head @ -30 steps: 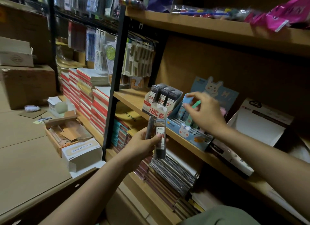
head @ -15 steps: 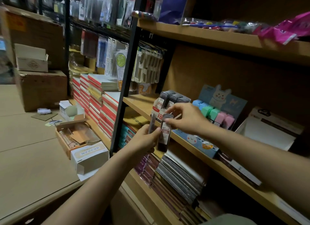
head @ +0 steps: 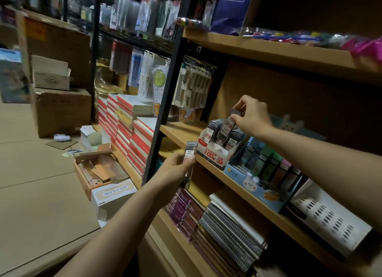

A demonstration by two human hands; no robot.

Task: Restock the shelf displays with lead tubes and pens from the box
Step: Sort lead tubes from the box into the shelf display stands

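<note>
— Gripping what, those two hands?

— Each grip is closed on a lead tube. The right hand point(head: 251, 116) pinches the cap end of one lead tube point(head: 227, 125) with its fingertips. That tube is tilted, and its low end is down in the red and white display box point(head: 215, 151).

— Where is that box?

— It sits on the wooden shelf point(head: 182, 132), near the left end. More dark tubes stand in it, just beside the held one.

— And the other hand?

— The left hand point(head: 175, 170) wraps around a second lead tube point(head: 189, 163). It is upright, in front of the shelf edge and lower than the box. It may hold more than one; I cannot tell.

— What is next to the box?

— A blue bunny box point(head: 254, 183) with colored things in rows, just to the right. Spiral notebooks point(head: 233, 237) lie on the shelf below.

— And on the floor?

— An open carton point(head: 97, 169) and a white box point(head: 112, 196), well apart from the hands.
</note>
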